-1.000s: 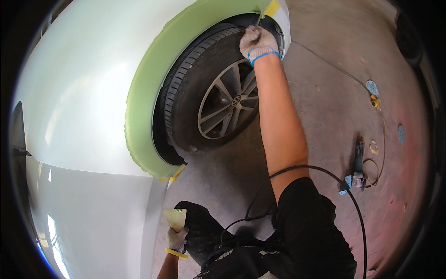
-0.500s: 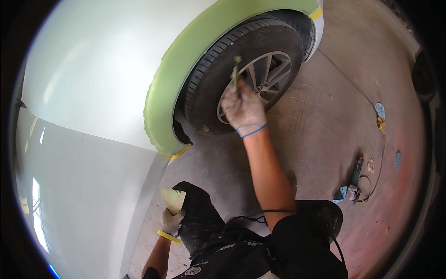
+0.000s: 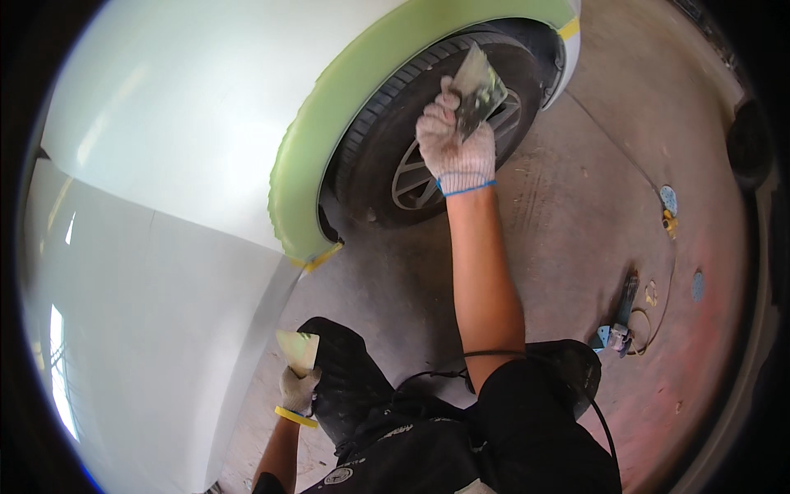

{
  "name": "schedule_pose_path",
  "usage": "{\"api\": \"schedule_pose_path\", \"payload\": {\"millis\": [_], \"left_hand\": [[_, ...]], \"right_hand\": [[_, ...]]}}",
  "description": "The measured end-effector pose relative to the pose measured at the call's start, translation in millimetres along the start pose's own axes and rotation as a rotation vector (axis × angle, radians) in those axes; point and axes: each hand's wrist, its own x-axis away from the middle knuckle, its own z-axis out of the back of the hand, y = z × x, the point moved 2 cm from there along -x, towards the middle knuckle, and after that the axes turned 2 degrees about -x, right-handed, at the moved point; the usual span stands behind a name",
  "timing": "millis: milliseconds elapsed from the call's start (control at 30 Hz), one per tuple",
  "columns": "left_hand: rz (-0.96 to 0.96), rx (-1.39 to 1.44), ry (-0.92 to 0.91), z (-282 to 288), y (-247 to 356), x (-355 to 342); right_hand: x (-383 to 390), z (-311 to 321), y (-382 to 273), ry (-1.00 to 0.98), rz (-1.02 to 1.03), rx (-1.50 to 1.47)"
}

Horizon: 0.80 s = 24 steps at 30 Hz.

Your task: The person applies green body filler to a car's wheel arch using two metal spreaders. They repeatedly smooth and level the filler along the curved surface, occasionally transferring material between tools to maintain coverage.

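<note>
My right hand [image 3: 455, 140], in a white knit glove, is closed on a putty spreader [image 3: 481, 82] smeared with pale green material, held raised over the black tyre [image 3: 370, 173] and alloy rim. My left hand [image 3: 298, 387], gloved with a yellow band at the wrist, grips a second flat spreader [image 3: 298, 350] bearing light green material beside my knee. The white car body [image 3: 181, 123] has a broad band of pale green filler [image 3: 300, 165] around the wheel arch, with yellow masking tape [image 3: 321, 258] at its lower end.
On the concrete floor to the right lie a power sander [image 3: 621, 325], blue sanding discs [image 3: 698, 286], a yellow fitting [image 3: 671, 224] and a thin hose. A black cord crosses my right arm. A dark round object, possibly a wheel, stands at the far right.
My right hand left the top of the wheel arch, dipped over the wheel, then rose slightly, turning the spreader's broad face into view. The camera view shifted, moving the car rightward in frame.
</note>
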Motion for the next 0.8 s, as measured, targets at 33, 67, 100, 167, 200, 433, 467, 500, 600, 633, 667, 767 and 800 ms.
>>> {"api": "schedule_pose_path", "payload": {"millis": [33, 67, 100, 167, 200, 433, 467, 500, 600, 633, 667, 767, 800], "left_hand": [[-0.002, -0.019, 0.008, -0.5, 2.3, -0.1], [-0.005, -0.04, 0.017, -0.4, 5.1, 0.9], [-0.039, -0.081, 0.029, 1.2, 2.5, -2.1], [-0.071, -0.133, 0.039, -0.7, 1.6, -5.4], [-0.089, -0.158, 0.038, -3.6, 1.6, -8.3], [-0.075, -0.133, 0.043, -2.5, -8.8, -9.0], [-0.061, -0.146, 0.04, -3.7, -5.9, -8.6], [-0.047, -0.149, 0.034, -4.7, -2.1, -8.4], [-0.035, -0.117, 0.015, -8.4, 6.8, -6.6], [-0.053, -0.094, 0.011, -9.7, 5.2, -8.5], [-0.097, -0.056, 0.026, -4.7, -8.5, -13.0], [-0.091, 0.01, -0.001, -12.0, 21.0, -12.8], [-0.099, 0.058, -0.034, -20.0, 42.6, -11.3]], "right_hand": [[12.0, 9.5, 2.3, 0.065, 0.029, 0.108], [22.5, 26.7, 9.8, 0.057, -0.088, 0.049], [35.7, 36.8, 26.1, 0.158, -0.09, 0.117], [62.3, 63.6, 56.4, 0.25, -0.155, 0.165], [76.6, 84.7, 66.4, 0.245, -0.215, 0.144], [152.6, 135.8, 141.6, 0.781, -0.23, 0.217], [153.1, 138.3, 145.1, 0.783, -0.264, 0.225], [154.0, 140.4, 146.1, 0.786, -0.297, 0.232], [133.7, 142.5, 135.0, 0.616, -0.358, -0.092], [123.9, 139.1, 127.0, 0.542, -0.356, -0.142], [116.2, 124.5, 117.8, 0.446, -0.333, -0.12], [99.8, 61.7, 66.5, 0.504, -0.029, 0.518], [98.0, 39.5, 46.3, 0.488, 0.034, 0.663]]}}
